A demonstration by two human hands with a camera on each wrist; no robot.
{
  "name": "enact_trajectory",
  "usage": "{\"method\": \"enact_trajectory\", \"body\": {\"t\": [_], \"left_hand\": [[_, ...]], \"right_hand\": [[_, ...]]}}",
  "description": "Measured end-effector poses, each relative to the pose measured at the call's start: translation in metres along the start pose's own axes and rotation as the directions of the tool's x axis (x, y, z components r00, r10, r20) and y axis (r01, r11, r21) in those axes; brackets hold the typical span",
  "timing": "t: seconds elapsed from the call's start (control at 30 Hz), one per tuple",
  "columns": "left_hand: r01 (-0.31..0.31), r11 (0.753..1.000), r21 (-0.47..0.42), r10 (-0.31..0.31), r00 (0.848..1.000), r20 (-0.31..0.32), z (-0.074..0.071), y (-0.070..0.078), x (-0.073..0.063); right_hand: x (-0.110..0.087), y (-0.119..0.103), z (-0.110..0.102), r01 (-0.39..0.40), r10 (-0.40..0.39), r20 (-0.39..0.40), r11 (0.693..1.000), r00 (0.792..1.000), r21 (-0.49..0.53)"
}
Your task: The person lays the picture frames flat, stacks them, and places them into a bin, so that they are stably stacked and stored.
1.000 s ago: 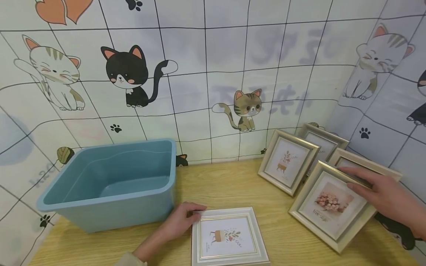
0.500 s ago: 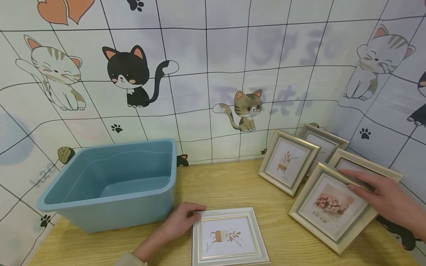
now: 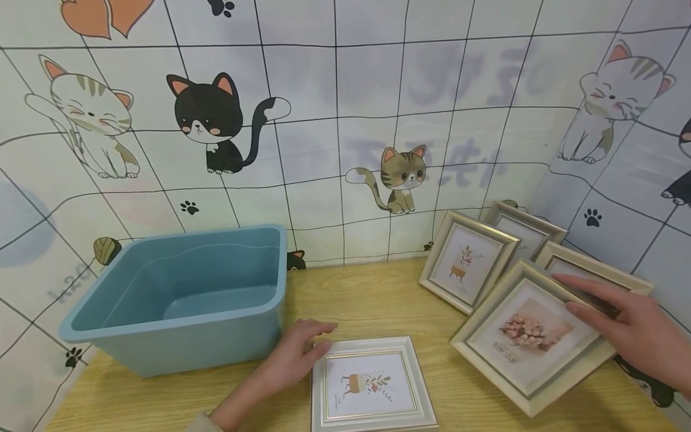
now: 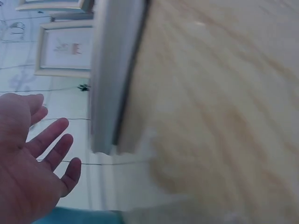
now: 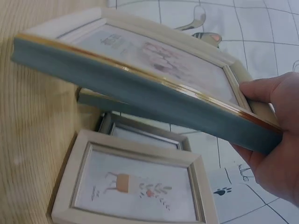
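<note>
In the head view my right hand point(image 3: 631, 327) grips the upper right edge of a cream picture frame point(image 3: 518, 402) with a pink flower print. Its thumb is on the front face and the fingers go behind. The right wrist view shows this picture frame tilted, my right hand point(image 5: 280, 135) at one end. My left hand point(image 3: 294, 354) is at the upper left corner of a white picture frame point(image 3: 423, 384) lying flat on the table. In the left wrist view the left hand point(image 4: 35, 163) has loosely spread fingers and holds nothing; a gap separates it from the frame's edge.
Behind the gripped frame stand a picture frame with a plant print point(image 3: 469, 264), another frame point(image 3: 531, 225) and a frame by the right wall point(image 3: 637, 282). A blue plastic tub point(image 3: 189, 345) is on the left of the wooden table point(image 3: 345, 288). A cat-patterned wall covering point(image 3: 302, 150) rises behind.
The flower-print picture frame has shifted left and tilted, coming off its earlier standing place in my right hand. My left hand's fingers have lifted slightly from the flat frame's corner.
</note>
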State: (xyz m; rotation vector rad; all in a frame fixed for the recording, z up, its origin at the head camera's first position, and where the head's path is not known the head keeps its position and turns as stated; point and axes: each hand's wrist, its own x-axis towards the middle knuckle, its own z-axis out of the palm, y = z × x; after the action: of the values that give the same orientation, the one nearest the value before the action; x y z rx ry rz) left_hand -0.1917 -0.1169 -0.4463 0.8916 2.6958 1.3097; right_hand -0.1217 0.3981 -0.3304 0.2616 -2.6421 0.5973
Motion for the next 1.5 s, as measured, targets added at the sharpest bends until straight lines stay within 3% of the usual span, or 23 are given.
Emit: {"method": "enact_trajectory", "body": {"t": [0.13, 0.23, 0.4, 0.57, 0.8, 0.97, 1.03, 1.2, 1.33, 1.43, 1.5], "left_hand": [[-0.037, 0.998, -0.054, 0.036, 0.999, -0.014, -0.008, 0.019, 0.002], [-0.115, 0.991, -0.073, 0.114, 0.993, -0.015, -0.012, 0.033, 0.004], [-0.259, 0.961, -0.102, 0.261, 0.965, 0.004, -0.013, 0.051, 0.006], [-0.316, 0.934, -0.169, 0.325, 0.945, 0.031, -0.008, 0.062, 0.011], [-0.325, 0.902, -0.283, 0.355, 0.933, 0.057, -0.003, 0.071, 0.015], [-0.274, 0.851, -0.448, 0.364, 0.923, 0.127, 0.000, 0.076, 0.018], [-0.261, 0.838, -0.478, 0.366, 0.920, 0.138, -0.001, 0.077, 0.019], [-0.294, 0.866, -0.405, 0.372, 0.919, 0.129, -0.001, 0.077, 0.019], [-0.288, 0.879, -0.379, 0.362, 0.921, 0.140, -0.001, 0.076, 0.017], [-0.253, 0.875, -0.414, 0.344, 0.925, 0.161, -0.001, 0.076, 0.016], [-0.239, 0.870, -0.431, 0.340, 0.924, 0.176, -0.001, 0.076, 0.015]], "right_hand": [[0.000, -0.015, 0.004, 0.009, -0.006, -0.036, 0.994, 0.999, 0.106], [0.001, -0.027, 0.010, 0.005, 0.004, -0.045, 0.980, 0.999, 0.200], [-0.001, -0.047, 0.030, 0.021, -0.002, -0.057, 0.941, 0.998, 0.339], [-0.007, -0.063, 0.052, 0.054, -0.036, -0.048, 0.892, 0.998, 0.448], [-0.006, -0.087, 0.085, 0.087, -0.086, -0.031, 0.802, 0.996, 0.590], [-0.007, -0.105, 0.101, 0.082, -0.087, -0.028, 0.722, 0.996, 0.688], [-0.007, -0.110, 0.106, 0.095, -0.100, -0.035, 0.705, 0.994, 0.703], [-0.008, -0.118, 0.119, 0.122, -0.128, -0.051, 0.647, 0.991, 0.753], [-0.009, -0.121, 0.127, 0.114, -0.133, -0.044, 0.575, 0.990, 0.810], [-0.009, -0.124, 0.129, 0.110, -0.139, -0.039, 0.551, 0.990, 0.827], [-0.008, -0.126, 0.130, 0.105, -0.130, -0.038, 0.558, 0.991, 0.823]]}}
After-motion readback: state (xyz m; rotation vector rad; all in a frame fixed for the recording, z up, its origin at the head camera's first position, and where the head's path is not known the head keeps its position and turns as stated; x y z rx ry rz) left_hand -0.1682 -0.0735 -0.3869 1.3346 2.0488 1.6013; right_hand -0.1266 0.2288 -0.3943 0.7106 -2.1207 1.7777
